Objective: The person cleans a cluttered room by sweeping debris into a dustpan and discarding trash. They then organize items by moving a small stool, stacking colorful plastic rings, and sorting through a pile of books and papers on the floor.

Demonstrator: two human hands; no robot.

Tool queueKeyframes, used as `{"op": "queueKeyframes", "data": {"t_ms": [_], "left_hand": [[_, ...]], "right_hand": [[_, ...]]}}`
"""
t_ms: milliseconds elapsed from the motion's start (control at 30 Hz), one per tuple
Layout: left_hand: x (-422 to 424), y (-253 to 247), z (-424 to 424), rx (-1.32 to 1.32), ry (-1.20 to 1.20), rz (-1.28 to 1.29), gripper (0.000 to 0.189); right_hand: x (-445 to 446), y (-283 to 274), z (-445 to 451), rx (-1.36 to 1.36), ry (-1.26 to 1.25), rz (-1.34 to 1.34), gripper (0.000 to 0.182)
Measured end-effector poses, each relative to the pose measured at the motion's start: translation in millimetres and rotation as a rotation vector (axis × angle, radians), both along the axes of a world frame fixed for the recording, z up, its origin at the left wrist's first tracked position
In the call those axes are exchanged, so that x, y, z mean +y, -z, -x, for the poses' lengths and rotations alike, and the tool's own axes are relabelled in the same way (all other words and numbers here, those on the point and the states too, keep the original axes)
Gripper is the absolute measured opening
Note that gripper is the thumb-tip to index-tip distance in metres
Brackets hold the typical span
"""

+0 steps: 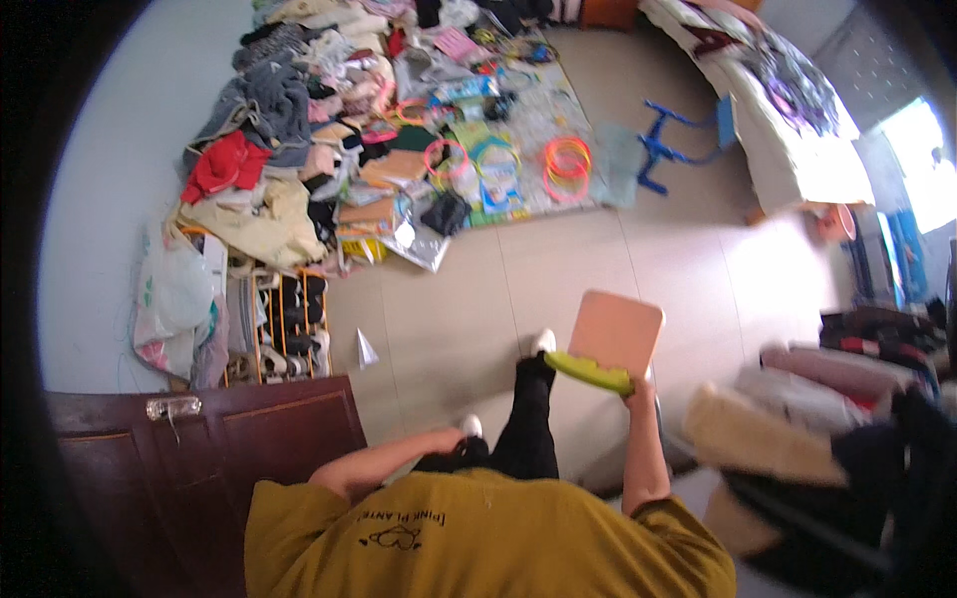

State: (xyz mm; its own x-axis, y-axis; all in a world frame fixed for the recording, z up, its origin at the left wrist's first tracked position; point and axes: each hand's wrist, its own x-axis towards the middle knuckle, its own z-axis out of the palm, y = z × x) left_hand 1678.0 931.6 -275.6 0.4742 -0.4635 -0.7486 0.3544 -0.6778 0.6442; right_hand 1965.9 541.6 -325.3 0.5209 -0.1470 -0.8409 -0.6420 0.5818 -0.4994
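My right hand (639,392) grips the corner of the green backrest (591,372) of a small chair, whose flat pink seat (617,333) faces up. A bit of a pale metal leg shows beside my wrist. My left hand (447,441) hangs low by my left thigh, near a white shoe (471,426); its fingers are too small and blurred to tell, and I see nothing in it. A folded white paper piece (366,350) lies on the tiled floor to the left, ahead of my feet.
Ahead, clothes (277,112), books and colored rings (567,168) cover a floor mat. An orange shoe rack (280,329) and dark wooden door (284,418) stand left. A blue stool frame (658,146) lies near the bed (792,157). Piled fabrics (770,441) are at right.
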Motion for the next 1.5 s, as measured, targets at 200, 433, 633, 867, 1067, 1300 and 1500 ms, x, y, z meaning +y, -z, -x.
{"op": "queueKeyframes", "data": {"t_ms": [200,433,633,867,1067,1300,1500], "left_hand": [[22.4,6.7,-111.3,0.021,-0.531,-0.201,0.023],[31.6,20.8,-208.1,0.192,-0.743,-0.146,0.024],[48.2,58.4,-266.3,0.267,-0.872,-0.104,0.021],[90.8,59.1,-341.1,0.28,-0.859,-0.007,0.021],[166.3,72.6,-382.0,0.064,-0.853,0.078,0.017],[262.0,68.4,-497.3,0.196,-0.994,0.092,0.022],[320.0,101.2,-599.7,0.229,-1.008,0.085,0.022]], "right_hand": [[52.8,133.2,-167.4,0.055,-0.213,0.121,0.034],[66.2,243.0,-305.4,0.083,-0.489,-0.026,0.039],[42.4,259.3,-374.0,0.085,-0.534,0.206,0.056],[55.8,255.2,-348.4,0.101,-0.434,0.357,0.025],[77.6,215.3,-337.5,0.621,-0.377,0.392,0.016],[131.1,206.9,-351.8,0.316,-1.035,1.152,0.035],[242.1,247.6,-494.4,0.002,-1.226,1.005,0.069]]}}
